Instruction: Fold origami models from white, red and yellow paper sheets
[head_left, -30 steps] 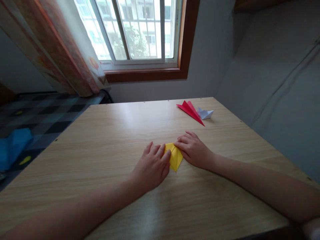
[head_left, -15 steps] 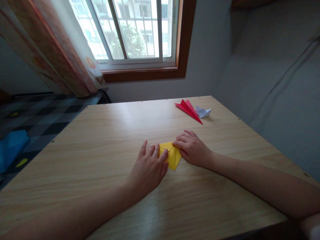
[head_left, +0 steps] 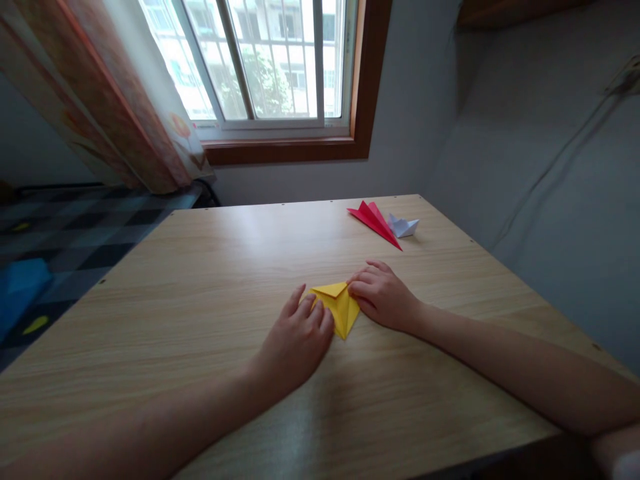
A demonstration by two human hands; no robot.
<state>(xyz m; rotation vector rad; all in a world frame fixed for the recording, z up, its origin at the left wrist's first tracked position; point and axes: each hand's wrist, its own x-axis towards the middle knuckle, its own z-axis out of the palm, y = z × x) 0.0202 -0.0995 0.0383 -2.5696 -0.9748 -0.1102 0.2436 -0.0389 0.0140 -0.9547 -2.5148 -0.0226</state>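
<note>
A folded sheet of yellow paper (head_left: 344,310) lies on the table in the head view, its top edge turned down as a small flap and its lower end coming to a point. My left hand (head_left: 303,333) holds the paper's left side, fingers bent over it and the thumb mostly hidden. At the upper right corner, my right hand (head_left: 383,297) pinches the paper with curled fingers. Beyond the hands lie a red paper plane (head_left: 375,223) and, touching or close beside it, a small white paper boat (head_left: 403,227).
The wooden table (head_left: 210,280) reaches toward a wall with a window (head_left: 270,60). Left of it is a checked cloth surface (head_left: 100,233) with a blue object (head_left: 23,293) on it. A curtain (head_left: 115,100) hangs at the left; a cable (head_left: 550,167) runs down the right wall.
My left thumb has come off the middle of the yellow paper and tucked down by its left side. The top flap now shows more fully. My right hand stays at the corner.
</note>
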